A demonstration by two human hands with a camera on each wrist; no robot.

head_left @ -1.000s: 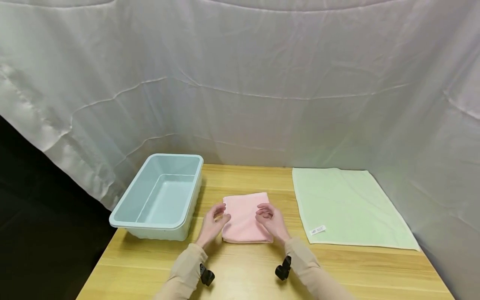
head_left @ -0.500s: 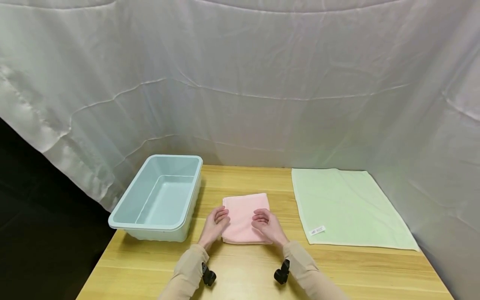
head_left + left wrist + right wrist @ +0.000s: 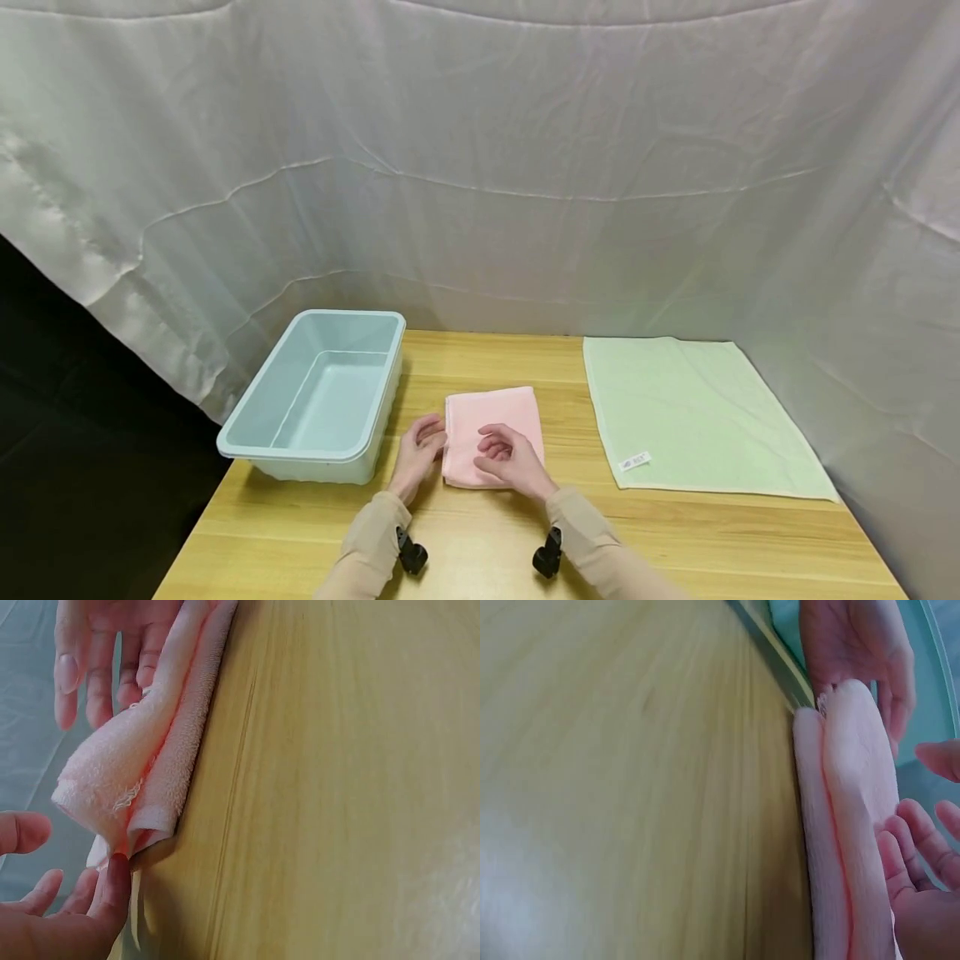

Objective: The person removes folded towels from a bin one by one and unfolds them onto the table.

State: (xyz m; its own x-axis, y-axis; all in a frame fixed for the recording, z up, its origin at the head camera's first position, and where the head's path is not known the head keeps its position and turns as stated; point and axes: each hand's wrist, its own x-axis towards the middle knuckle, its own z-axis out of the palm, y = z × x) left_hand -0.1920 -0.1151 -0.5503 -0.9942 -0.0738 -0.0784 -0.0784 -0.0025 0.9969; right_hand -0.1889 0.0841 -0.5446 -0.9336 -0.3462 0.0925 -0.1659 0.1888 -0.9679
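Note:
A folded pink towel [image 3: 468, 408] lies as a small square pad on the wooden table. At its left edge is my left hand [image 3: 417, 454]; in the left wrist view the fingertips of this left hand [image 3: 67, 919] touch the towel's corner, with the thumb held apart. My right hand [image 3: 513, 462] is over the towel's middle, its fingers loosely bent. The right wrist view shows fingertips of the right hand [image 3: 926, 877] against the upper face of the towel [image 3: 855, 795], thumb away from them. Two thick folded layers show along the towel's near side.
A light blue plastic bin [image 3: 367, 454] stands left of the towel, near the table's left edge. To the right, a pale green towel [image 3: 697, 417] lies spread flat with a white label. Grey curtains [image 3: 480, 167] hang behind the wooden table [image 3: 480, 550].
My right hand has moved left across the pink towel, from its right edge to its middle. My left hand has shifted slightly left and down along the left edge. The towel stays in place.

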